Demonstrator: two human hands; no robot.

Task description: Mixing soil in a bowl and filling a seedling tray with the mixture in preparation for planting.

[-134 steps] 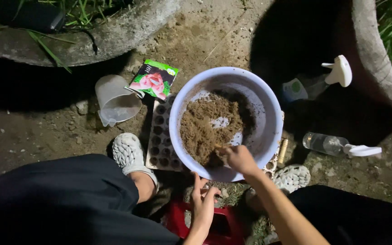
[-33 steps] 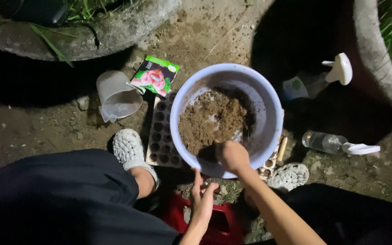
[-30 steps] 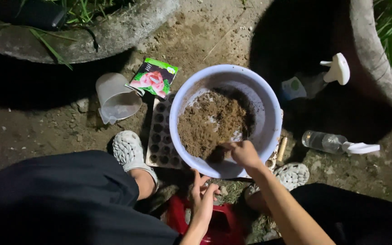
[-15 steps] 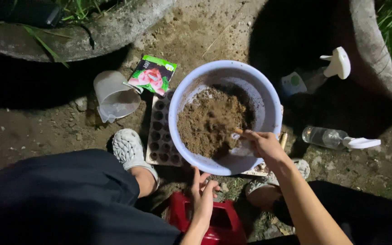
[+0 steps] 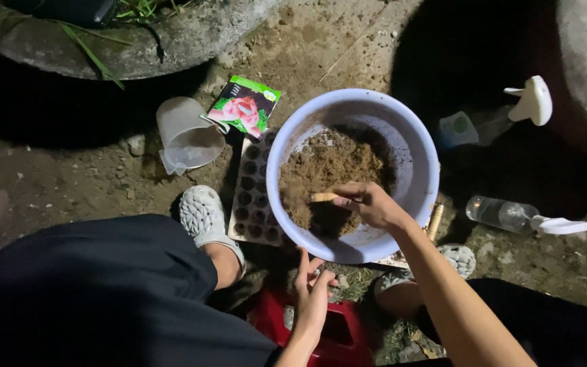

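A pale round basin [image 5: 421, 163] sits on the ground in front of me, holding a heap of brown soil [image 5: 331, 166]. My right hand [image 5: 368, 202] is inside the basin, closed around a small wooden-handled tool [image 5: 323, 197] whose handle pokes out to the left over the soil. My left hand [image 5: 312, 289] rests just below the basin's near rim, fingers spread, holding nothing, above a red stool [image 5: 331, 333]. A seed tray [image 5: 253, 197] with dark round cells lies partly under the basin's left side.
A clear measuring jug [image 5: 186, 136] lies on its side to the left, beside a seed packet [image 5: 244, 107] with pink flowers. Two spray bottles [image 5: 524, 216] lie to the right, one [image 5: 497, 117] in shadow. My white clogs [image 5: 202, 216] flank the basin. Concrete rings border the top corners.
My right hand has moved from the basin's near edge, round the right side and into the middle, dragging the tool through the soil. The left hand has stayed put.
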